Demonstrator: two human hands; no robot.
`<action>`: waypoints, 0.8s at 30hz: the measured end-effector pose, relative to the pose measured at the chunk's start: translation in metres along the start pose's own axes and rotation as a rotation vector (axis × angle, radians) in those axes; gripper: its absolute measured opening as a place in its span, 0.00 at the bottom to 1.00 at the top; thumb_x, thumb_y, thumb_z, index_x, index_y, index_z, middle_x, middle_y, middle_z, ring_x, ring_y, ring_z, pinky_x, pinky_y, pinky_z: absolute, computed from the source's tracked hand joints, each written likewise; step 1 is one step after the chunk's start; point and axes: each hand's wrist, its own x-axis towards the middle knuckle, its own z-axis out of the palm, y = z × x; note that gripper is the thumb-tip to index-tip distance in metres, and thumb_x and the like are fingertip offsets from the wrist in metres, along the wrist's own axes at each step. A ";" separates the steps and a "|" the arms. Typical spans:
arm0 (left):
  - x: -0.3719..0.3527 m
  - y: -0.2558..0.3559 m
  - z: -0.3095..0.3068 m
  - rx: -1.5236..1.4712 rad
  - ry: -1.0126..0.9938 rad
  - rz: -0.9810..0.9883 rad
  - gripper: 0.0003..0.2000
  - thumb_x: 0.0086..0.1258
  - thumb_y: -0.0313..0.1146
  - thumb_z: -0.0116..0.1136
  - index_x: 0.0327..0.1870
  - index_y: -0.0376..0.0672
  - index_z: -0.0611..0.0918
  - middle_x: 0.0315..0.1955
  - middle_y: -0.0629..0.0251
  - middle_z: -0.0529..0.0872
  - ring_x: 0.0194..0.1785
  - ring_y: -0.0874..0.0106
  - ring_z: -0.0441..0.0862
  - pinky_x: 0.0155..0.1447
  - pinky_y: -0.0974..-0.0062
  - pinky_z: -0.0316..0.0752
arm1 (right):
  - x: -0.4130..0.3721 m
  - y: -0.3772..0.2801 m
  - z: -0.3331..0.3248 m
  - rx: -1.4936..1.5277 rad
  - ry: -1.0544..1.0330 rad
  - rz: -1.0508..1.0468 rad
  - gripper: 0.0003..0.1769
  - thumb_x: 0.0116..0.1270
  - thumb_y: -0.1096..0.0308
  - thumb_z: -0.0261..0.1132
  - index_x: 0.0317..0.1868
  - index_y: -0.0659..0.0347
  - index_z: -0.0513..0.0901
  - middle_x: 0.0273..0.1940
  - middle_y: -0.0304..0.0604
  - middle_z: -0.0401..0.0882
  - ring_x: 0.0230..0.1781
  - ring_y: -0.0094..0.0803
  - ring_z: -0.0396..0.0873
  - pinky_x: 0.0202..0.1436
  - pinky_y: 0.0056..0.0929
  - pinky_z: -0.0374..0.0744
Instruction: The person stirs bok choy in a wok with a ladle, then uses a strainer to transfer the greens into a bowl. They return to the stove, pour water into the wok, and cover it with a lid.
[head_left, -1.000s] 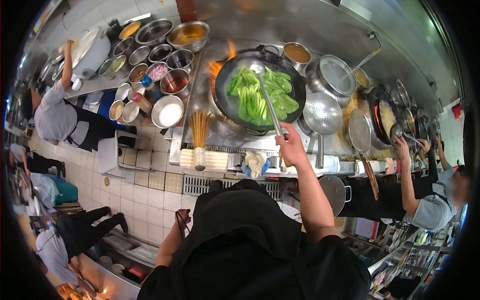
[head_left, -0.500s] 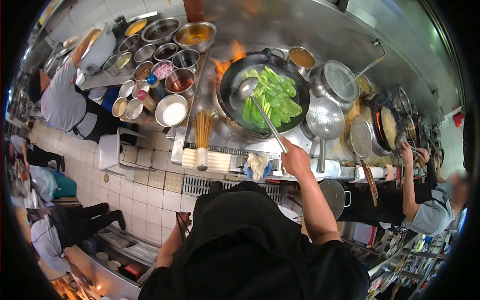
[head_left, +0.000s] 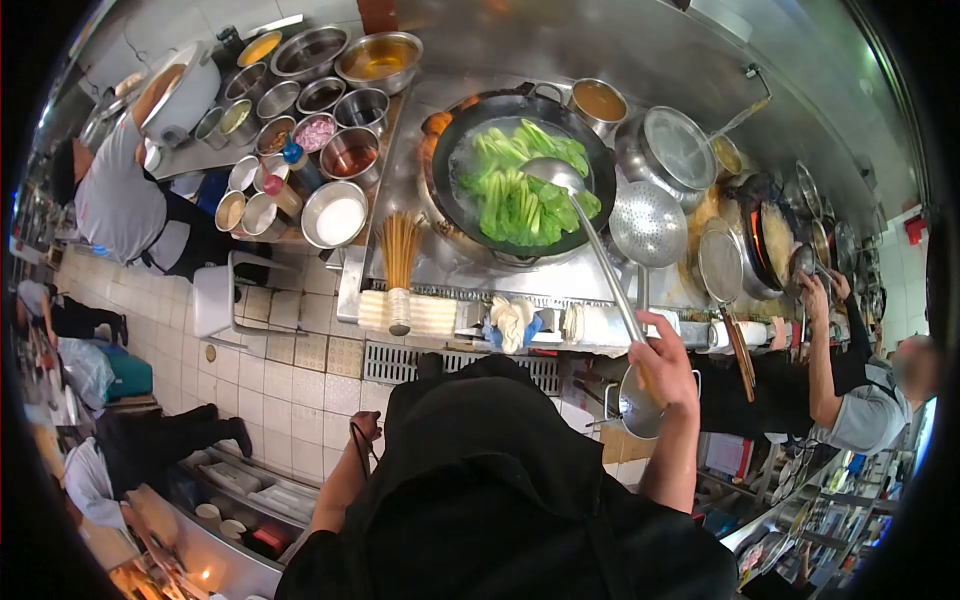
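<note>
My right hand (head_left: pixel 664 367), right of centre, is wrapped round the ladle (head_left: pixel 604 262), its bowl against the greens (head_left: pixel 515 205) in the black wok (head_left: pixel 600 160), upper centre. My left hand (head_left: pixel 367 425) hangs left of centre, its grip unclear.

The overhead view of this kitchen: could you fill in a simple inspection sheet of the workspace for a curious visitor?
Surface: shiny steel stove top.
Things in use: wok holding green leaves; the bowl of a ladle is over them.
Clutter: holed strainer, bristle brush, crumpled cloth, squeeze bottles and a bowl with white contents.
Hands: right hand closed on the ladle's handle; left hand hangs away from the stove, its grip unclear.
Cables: no power cable made out; a thin dark cord is by the left wrist.
Surroundings: tiled floor, white chair, another person working at the right.
</note>
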 end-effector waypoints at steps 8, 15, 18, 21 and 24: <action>0.022 -0.020 -0.003 0.144 -0.161 0.253 0.12 0.72 0.34 0.63 0.48 0.34 0.83 0.23 0.63 0.80 0.21 0.70 0.77 0.23 0.72 0.73 | -0.027 0.021 -0.012 0.019 -0.031 0.110 0.24 0.71 0.75 0.63 0.67 0.57 0.73 0.28 0.38 0.78 0.20 0.20 0.71 0.22 0.22 0.67; 0.052 -0.039 -0.019 0.317 -0.190 0.547 0.13 0.72 0.35 0.63 0.50 0.35 0.82 0.25 0.60 0.82 0.21 0.69 0.78 0.23 0.71 0.74 | 0.028 0.036 0.042 -0.084 -0.037 0.077 0.27 0.71 0.74 0.63 0.70 0.59 0.71 0.28 0.41 0.78 0.17 0.24 0.71 0.19 0.28 0.68; 0.053 -0.038 -0.020 0.373 -0.180 0.577 0.13 0.72 0.35 0.63 0.50 0.35 0.82 0.24 0.61 0.80 0.21 0.70 0.78 0.23 0.72 0.74 | 0.046 0.029 0.059 -0.075 0.006 0.043 0.27 0.71 0.74 0.64 0.70 0.59 0.71 0.29 0.42 0.78 0.17 0.24 0.71 0.19 0.28 0.69; 0.054 -0.041 -0.022 0.274 -0.247 0.718 0.13 0.72 0.35 0.62 0.50 0.35 0.82 0.23 0.63 0.78 0.21 0.70 0.77 0.23 0.72 0.74 | 0.059 0.027 0.065 -0.083 0.021 -0.022 0.27 0.72 0.73 0.64 0.70 0.59 0.71 0.30 0.42 0.78 0.17 0.24 0.71 0.19 0.29 0.68; 0.055 -0.047 -0.019 0.232 -0.272 0.718 0.13 0.72 0.34 0.62 0.49 0.35 0.81 0.23 0.64 0.77 0.21 0.71 0.76 0.23 0.72 0.73 | 0.055 0.021 0.060 -0.055 0.052 -0.028 0.26 0.73 0.73 0.64 0.69 0.61 0.70 0.30 0.41 0.78 0.16 0.24 0.72 0.19 0.29 0.69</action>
